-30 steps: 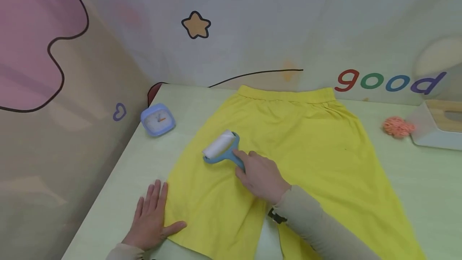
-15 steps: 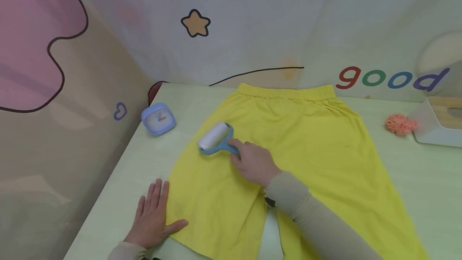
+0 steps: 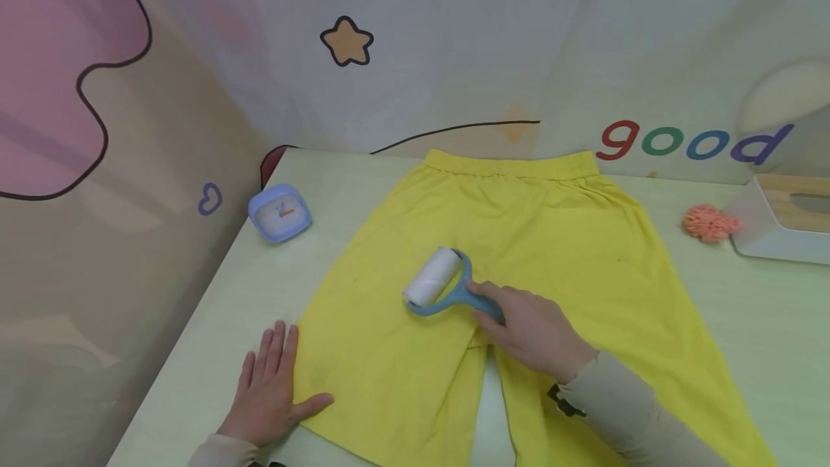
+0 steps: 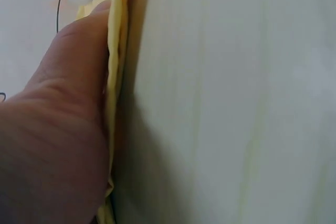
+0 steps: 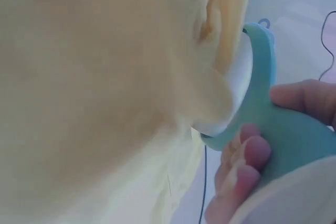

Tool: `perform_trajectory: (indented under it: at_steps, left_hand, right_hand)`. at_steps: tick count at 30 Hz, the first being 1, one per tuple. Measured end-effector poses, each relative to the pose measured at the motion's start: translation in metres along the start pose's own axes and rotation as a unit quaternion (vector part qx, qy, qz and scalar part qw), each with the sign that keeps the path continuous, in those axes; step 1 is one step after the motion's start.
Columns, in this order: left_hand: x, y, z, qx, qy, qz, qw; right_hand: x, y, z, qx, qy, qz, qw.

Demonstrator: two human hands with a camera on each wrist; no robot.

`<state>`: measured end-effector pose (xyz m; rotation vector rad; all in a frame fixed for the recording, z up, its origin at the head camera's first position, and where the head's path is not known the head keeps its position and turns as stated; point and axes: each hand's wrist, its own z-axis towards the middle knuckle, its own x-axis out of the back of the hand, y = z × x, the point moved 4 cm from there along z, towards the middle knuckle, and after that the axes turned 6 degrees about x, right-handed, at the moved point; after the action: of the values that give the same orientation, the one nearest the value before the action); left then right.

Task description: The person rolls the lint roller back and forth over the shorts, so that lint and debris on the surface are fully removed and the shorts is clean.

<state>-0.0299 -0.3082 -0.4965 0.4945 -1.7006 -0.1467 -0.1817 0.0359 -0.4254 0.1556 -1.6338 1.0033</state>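
Yellow shorts (image 3: pixel 570 265) with an elastic waistband lie spread on the table, the waistband toward the wall. My right hand (image 3: pixel 532 326) grips the blue handle of a lint roller (image 3: pixel 433 278), whose white roll rests on the shorts near the crotch. In the right wrist view, the fingers of that hand curl round the blue-green handle (image 5: pixel 299 135), and the roll touches the cloth. My left hand (image 3: pixel 262 388) lies flat by the outer hem of the left leg, fingers straight, thumb over the fabric. The left wrist view shows its thumb (image 4: pixel 79 56) against the cloth edge.
A small blue clock (image 3: pixel 280 213) stands at the table's back left. Toward the back right are a coral yarn bundle (image 3: pixel 710 223) and a white tissue box (image 3: pixel 784 225) with a wooden top. A printed backdrop (image 3: pixel 454 42) rises behind the table.
The lint roller in my right hand first shifts slightly up and left, then moves right and down toward the middle of the shorts. My left hand stays in place.
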Motion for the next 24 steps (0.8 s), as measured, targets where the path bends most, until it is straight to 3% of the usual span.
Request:
perform_trajectory:
  at_steps: [5,9,13,18,24]
  left_hand:
    - [0.000,-0.001,0.001,-0.006,0.005,-0.005,1.0000]
    - [0.002,-0.002,0.001,-0.001,-0.001,0.001,1.0000]
    - [0.006,-0.001,0.001,0.008,-0.016,0.009,0.9998]
    - [0.006,0.000,-0.001,0.003,-0.008,0.002,1.0000]
    - [0.002,0.000,0.000,-0.002,-0.003,0.012,0.9999]
  right_hand:
    - [0.025,0.001,-0.031,-0.035,-0.041,-0.011,0.9985]
    - [0.041,-0.004,-0.043,-0.044,-0.054,-0.026,0.9973]
    - [0.044,-0.018,-0.034,-0.016,-0.029,-0.042,0.9986]
    - [0.039,-0.033,-0.011,0.011,0.000,-0.059,0.9982]
    - [0.033,-0.040,0.008,0.007,0.005,-0.067,0.9977]
